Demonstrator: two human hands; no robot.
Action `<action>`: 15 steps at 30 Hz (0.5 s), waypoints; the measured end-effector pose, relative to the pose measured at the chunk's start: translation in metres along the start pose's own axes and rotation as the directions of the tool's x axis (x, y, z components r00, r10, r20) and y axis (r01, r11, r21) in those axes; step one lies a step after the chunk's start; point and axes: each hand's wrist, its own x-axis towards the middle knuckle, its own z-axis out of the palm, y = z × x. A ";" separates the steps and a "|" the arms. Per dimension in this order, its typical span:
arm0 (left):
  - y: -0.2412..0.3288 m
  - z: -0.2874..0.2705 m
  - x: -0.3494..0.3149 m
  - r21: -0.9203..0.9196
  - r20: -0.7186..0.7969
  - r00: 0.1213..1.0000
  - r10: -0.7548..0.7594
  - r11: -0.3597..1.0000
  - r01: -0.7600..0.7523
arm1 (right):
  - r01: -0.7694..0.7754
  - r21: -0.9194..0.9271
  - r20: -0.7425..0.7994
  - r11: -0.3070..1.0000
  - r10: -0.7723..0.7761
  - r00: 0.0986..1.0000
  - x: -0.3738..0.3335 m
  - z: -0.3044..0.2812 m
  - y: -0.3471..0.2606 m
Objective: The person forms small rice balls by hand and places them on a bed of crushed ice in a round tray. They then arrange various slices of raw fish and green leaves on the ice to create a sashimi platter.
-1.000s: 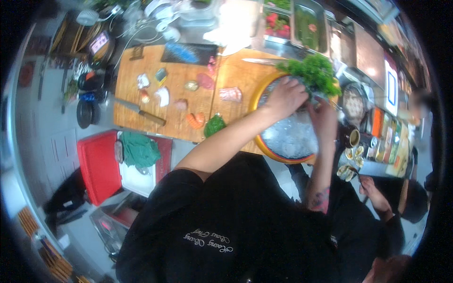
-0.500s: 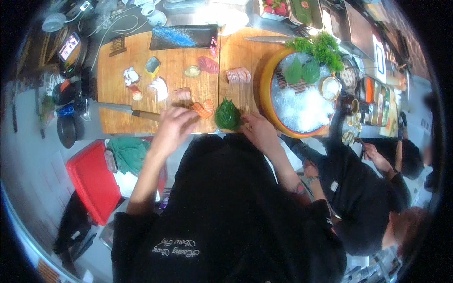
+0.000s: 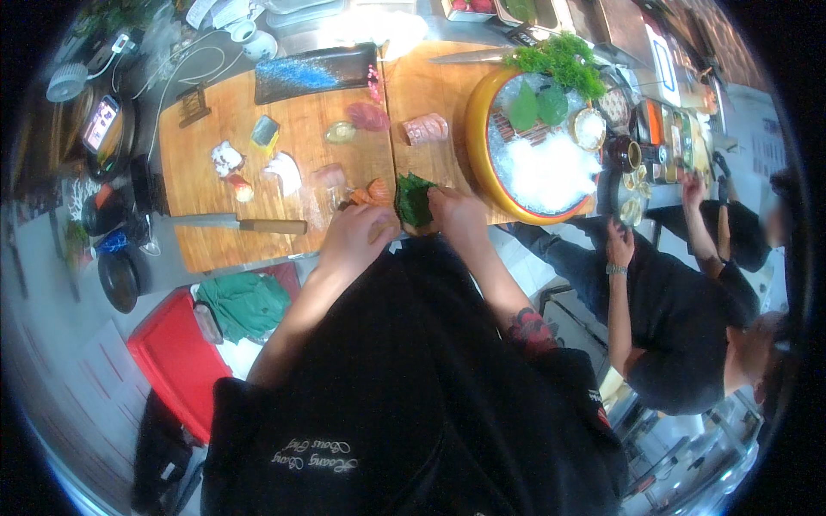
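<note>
A green jagged-edged leaf, likely shiso (image 3: pixel 416 202), sits at the near edge of the wooden cutting board (image 3: pixel 198 249). My right hand (image 3: pixel 458 213) pinches its right side, fingers closed. Just left of the leaf, my left hand (image 3: pixel 361 234) has its fingers curled together; whatever lies in them is hidden. Orange salmon slices (image 3: pixel 372 192) lie right beyond its knuckles. Farther up the board are pale fish slices (image 3: pixel 329 176), a dark red slice (image 3: pixel 368 116), a small pale green mound (image 3: pixel 341 132) and a pink sliced block (image 3: pixel 426 128).
A knife (image 3: pixel 271 226) lies left of my hand; another blade (image 3: pixel 469 57) rests at the back. On the right stands a yellow round tub (image 3: pixel 475 146) of ice with green leaves. A black-and-blue plate (image 3: pixel 314 76) sits behind. Co-workers (image 3: pixel 680 327) stand at right.
My left hand has moved right, from the salmon toward the leaf. My right hand has closed on the leaf's side, and the leaf looks partly bent. The whole view has shifted slightly.
</note>
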 end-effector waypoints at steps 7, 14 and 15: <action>0.016 0.025 0.022 -0.028 -0.052 0.998 -0.046 0.999 0.045 | 0.108 0.079 -0.018 0.991 -0.107 0.994 0.001 -0.007 0.013; 0.033 0.051 0.044 0.047 -0.133 0.977 -0.168 0.983 0.175 | 0.320 0.142 -0.119 0.937 -0.305 0.945 0.008 -0.010 0.031; 0.035 0.054 0.046 0.064 -0.149 0.974 -0.172 0.981 0.183 | 0.342 0.132 -0.160 0.931 -0.320 0.934 0.009 -0.009 0.032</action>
